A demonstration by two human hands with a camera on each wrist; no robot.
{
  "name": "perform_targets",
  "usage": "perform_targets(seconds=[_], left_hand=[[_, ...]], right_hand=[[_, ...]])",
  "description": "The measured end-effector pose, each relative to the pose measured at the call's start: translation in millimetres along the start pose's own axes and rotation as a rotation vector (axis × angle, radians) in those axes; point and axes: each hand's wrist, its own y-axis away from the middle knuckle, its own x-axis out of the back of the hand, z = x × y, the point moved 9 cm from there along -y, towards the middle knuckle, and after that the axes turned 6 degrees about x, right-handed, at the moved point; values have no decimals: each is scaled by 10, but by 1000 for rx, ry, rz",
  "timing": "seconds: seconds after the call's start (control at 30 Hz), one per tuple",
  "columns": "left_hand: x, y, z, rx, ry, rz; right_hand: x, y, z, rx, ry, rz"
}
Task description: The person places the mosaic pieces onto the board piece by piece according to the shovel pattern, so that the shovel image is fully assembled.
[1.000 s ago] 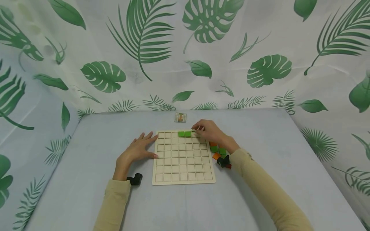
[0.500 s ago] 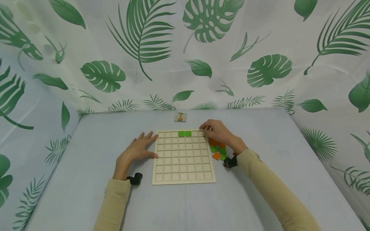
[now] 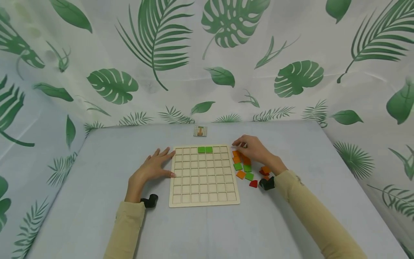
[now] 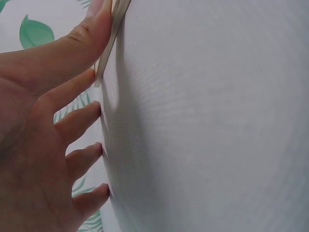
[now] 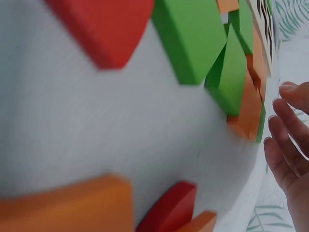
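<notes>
A pale wooden grid board [image 3: 203,180] lies on the table, with two green square tiles [image 3: 209,149] side by side in its far row. My left hand [image 3: 152,167] is spread at the board's left side; in the left wrist view its thumb [image 4: 89,38] and forefinger touch the board's edge. Just off the far right corner, my right hand [image 3: 253,147] hovers with bent fingers over orange tiles [image 3: 236,160]. The right wrist view shows nothing held by the visible fingers [image 5: 285,130]. Green tiles [image 3: 249,176] lie among the orange ones.
Behind the board lies a small patterned card [image 3: 200,131]. Red pieces [image 3: 253,183] and more orange ones [image 3: 266,169] are scattered right of the board, near the right wrist camera [image 3: 267,184]. A leaf-print cloth [image 3: 181,97] rises behind the table.
My right hand has moved right along the board's far edge, off its corner and over the loose tiles. More of the pile shows. The left hand stays in place.
</notes>
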Motion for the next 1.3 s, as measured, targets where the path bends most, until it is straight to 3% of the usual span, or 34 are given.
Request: perform_targets(seconds=[0.4, 1.3], left_hand=[[26, 44, 34, -2, 15, 1], [20, 36, 37, 19, 29, 1]], right_hand=[[54, 114, 169, -67, 42, -6], [59, 180, 221, -42, 66, 3]])
